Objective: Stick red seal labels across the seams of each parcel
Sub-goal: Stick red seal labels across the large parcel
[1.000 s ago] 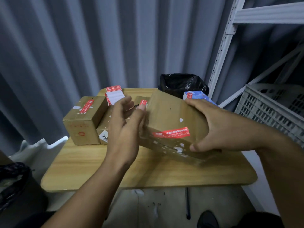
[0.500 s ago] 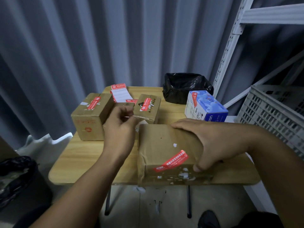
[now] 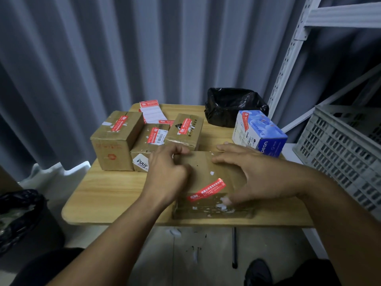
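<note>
Flat parcel laid at near edge of table, red label stuck slantwise across its near top. Parcel pressed down by right hand, fingers spread, thumb at near edge. Left hand curled over parcel's left side, fingers bunched together; anything pinched cannot be told. Three labelled boxes grouped behind, label roll beyond them. Blue box at right, black bag behind it. Grey crate seen far right.
</note>
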The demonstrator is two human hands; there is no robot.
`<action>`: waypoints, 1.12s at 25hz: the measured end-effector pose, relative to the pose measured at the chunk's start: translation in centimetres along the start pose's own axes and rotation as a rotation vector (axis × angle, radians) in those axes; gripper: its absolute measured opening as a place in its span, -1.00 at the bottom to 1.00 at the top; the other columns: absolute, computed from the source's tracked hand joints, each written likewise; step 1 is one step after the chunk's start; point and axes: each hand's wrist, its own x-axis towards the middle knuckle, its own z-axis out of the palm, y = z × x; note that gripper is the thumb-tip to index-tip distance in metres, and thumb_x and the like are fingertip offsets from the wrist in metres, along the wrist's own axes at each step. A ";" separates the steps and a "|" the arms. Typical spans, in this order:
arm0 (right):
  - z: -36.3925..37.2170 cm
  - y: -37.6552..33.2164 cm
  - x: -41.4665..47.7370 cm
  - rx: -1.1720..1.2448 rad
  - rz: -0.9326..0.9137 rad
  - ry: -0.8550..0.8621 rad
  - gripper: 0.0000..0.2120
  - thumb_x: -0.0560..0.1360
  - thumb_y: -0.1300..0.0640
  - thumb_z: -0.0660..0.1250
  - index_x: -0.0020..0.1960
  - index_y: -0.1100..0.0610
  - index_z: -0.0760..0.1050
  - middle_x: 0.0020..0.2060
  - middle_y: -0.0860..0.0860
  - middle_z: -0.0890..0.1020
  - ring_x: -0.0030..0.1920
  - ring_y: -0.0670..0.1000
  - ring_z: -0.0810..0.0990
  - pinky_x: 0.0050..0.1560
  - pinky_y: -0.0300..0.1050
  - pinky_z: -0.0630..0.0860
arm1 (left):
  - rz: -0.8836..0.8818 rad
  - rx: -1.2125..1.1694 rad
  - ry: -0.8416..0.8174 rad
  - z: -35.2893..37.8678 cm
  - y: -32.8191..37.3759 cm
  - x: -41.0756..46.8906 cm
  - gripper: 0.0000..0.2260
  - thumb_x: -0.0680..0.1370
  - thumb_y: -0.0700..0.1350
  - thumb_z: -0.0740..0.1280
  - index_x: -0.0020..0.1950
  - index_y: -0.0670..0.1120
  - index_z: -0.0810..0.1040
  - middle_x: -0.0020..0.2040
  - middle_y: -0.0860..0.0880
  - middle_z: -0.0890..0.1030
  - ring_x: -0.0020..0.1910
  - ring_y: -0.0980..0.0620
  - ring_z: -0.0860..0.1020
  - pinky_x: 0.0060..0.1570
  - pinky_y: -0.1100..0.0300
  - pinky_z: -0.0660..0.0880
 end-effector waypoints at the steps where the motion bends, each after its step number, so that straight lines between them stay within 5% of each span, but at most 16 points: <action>1: 0.4 -0.3 -0.4 0.075 0.000 0.103 -0.37 0.44 -0.18 0.45 0.45 -0.10 0.36 0.52 -0.18 0.20 0.52 -0.11 0.12 0.54 -0.07 0.06 | 0.000 0.007 0.001 0.1 0.1 -0.1 -0.72 0.35 -0.22 0.35 -0.03 0.09 0.61 0.07 0.08 0.56 0.19 -0.06 0.47 0.22 -0.10 0.46; 3: 1.8 -0.5 -0.8 0.185 -0.025 0.324 -0.71 0.53 -0.08 0.38 0.20 -0.02 0.59 0.30 -0.16 0.46 0.34 -0.09 0.37 0.41 -0.02 0.31 | 0.017 0.008 0.001 0.2 0.3 -0.5 -0.73 0.40 -0.25 0.35 -0.03 0.07 0.64 0.08 0.09 0.50 0.24 -0.05 0.42 0.28 -0.04 0.39; 5: 3.3 -0.6 -0.8 0.217 -0.028 0.411 -0.83 0.54 -0.01 0.37 0.07 0.01 0.64 0.13 -0.17 0.53 0.21 -0.11 0.44 0.29 -0.01 0.40 | 0.043 -0.006 -0.013 0.4 0.4 -0.8 -0.73 0.37 -0.19 0.28 -0.06 0.09 0.67 0.09 0.09 0.50 0.26 -0.05 0.40 0.31 -0.05 0.36; 9: 4.6 -0.8 -0.9 0.254 -0.014 0.473 -0.87 0.53 0.07 0.40 0.04 0.03 0.67 0.07 -0.18 0.57 0.18 -0.13 0.44 0.24 -0.13 0.39 | 0.050 -0.044 -0.024 0.5 0.2 -0.7 -0.68 0.31 -0.18 0.22 -0.15 0.15 0.69 0.10 0.14 0.52 0.28 -0.07 0.41 0.35 -0.11 0.34; 15: 4.8 -1.5 -0.8 0.347 0.004 0.515 -0.97 0.49 0.11 0.44 -0.11 0.00 0.64 0.00 -0.21 0.60 0.15 -0.14 0.49 0.20 -0.05 0.45 | 0.043 0.003 -0.084 0.2 -0.2 -0.4 -0.70 0.50 -0.26 0.33 -0.12 0.19 0.64 0.23 0.06 0.47 0.35 -0.08 0.36 0.38 -0.15 0.32; 20: 4.7 -1.9 -0.9 0.272 0.004 0.489 -0.94 0.54 0.08 0.38 -0.12 -0.01 0.55 -0.05 -0.18 0.56 0.07 -0.11 0.48 0.13 -0.04 0.46 | 0.030 -0.041 -0.096 0.1 0.1 -0.5 -0.78 0.38 -0.09 0.29 -0.16 0.21 0.65 0.22 0.08 0.47 0.36 -0.05 0.37 0.39 -0.13 0.32; 28: 4.6 -2.1 -1.3 0.312 -0.008 0.494 -0.90 0.57 0.10 0.32 -0.12 0.00 0.51 -0.12 -0.18 0.52 -0.01 -0.19 0.46 -0.01 -0.20 0.40 | 0.026 -0.032 -0.100 0.0 -0.5 -0.2 -0.69 0.51 -0.26 0.36 -0.15 0.18 0.66 0.21 0.09 0.46 0.36 -0.06 0.36 0.38 -0.14 0.33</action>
